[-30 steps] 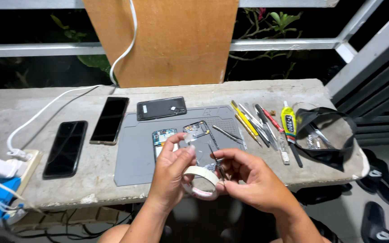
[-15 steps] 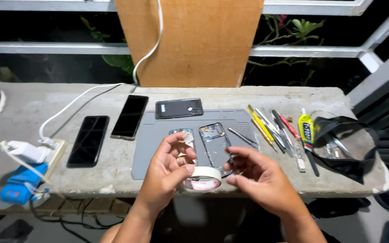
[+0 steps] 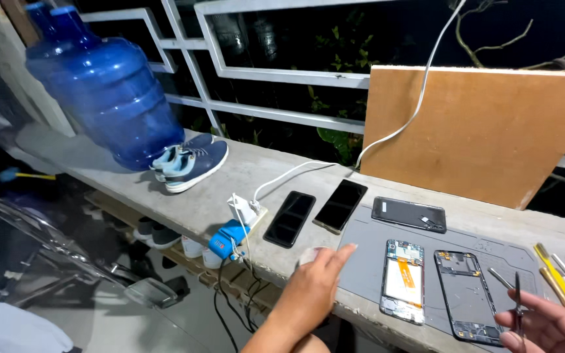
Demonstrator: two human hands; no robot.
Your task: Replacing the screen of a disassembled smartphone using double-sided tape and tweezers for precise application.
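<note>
A: Fig., head view — what do the hands show?

B: L hand reaches over the near edge of the ledge, fingers out flat, released, tips at the left rim of the grey mat. A pale blurred bit sits just under the fingers; can't tell what it is. R hand, lower right corner, is clenched on thin metal tweezers, tips pointing up.

A: And on the mat?

B: Opened phone w/ orange flex strip in the middle, just right of the L hand. Bare frame beside it, further right, near the R hand. A dark back cover lies at the far edge. A 2nd pair of tweezers lies right of the frame.

A: Off the mat?

B: Two black phones side by side, left of the mat. Left of those — a white charger and a blue gadget at the near edge, white cable running up past a brown board leaned on the railing. Yellow-handled tools far right. Far left: pr. of blue shoes and a big blue water jug.
</note>
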